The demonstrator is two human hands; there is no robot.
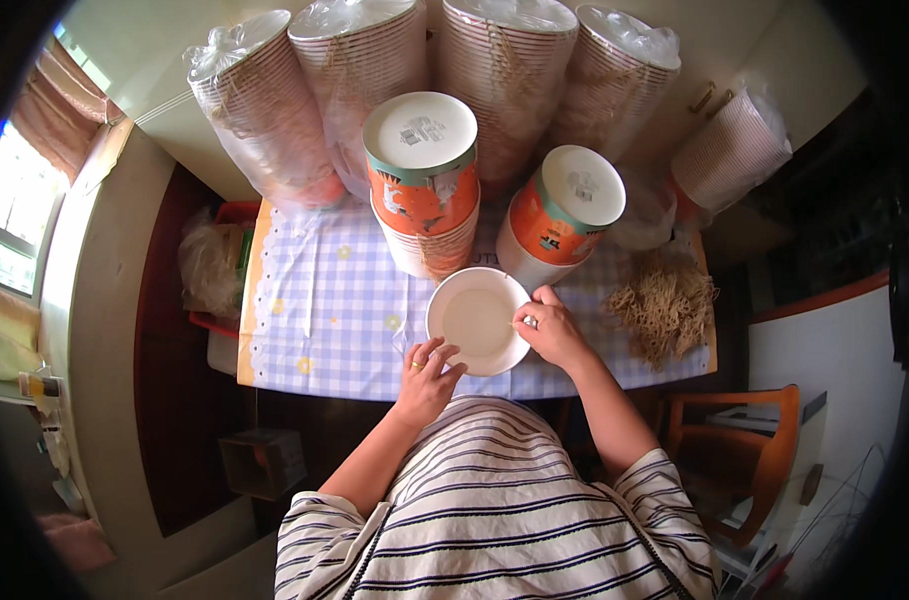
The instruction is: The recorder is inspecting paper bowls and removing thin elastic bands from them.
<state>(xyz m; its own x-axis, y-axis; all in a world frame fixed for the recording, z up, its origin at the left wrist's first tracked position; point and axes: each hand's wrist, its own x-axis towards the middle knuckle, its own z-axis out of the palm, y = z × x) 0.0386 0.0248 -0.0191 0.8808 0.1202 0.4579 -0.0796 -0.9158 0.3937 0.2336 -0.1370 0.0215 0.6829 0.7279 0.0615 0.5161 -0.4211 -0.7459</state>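
In front of me on the table stands a round white paper bucket with its open mouth facing up. My left hand grips its near-left rim, the fingers bent against the wall. At the right side of the rim, my right hand has thumb and fingers pinched together. Something small and pale shows at those fingertips, too small to name. To the right lies a loose heap of tan cords. Beyond the bucket, upside-down orange-and-green paper buckets stand in two stacks, a left stack and a right stack.
Tall plastic-wrapped stacks of paper buckets line the back edge, with another wrapped stack at the far right. A blue-and-white checked cloth covers the table. A red crate sits left, a wooden chair right.
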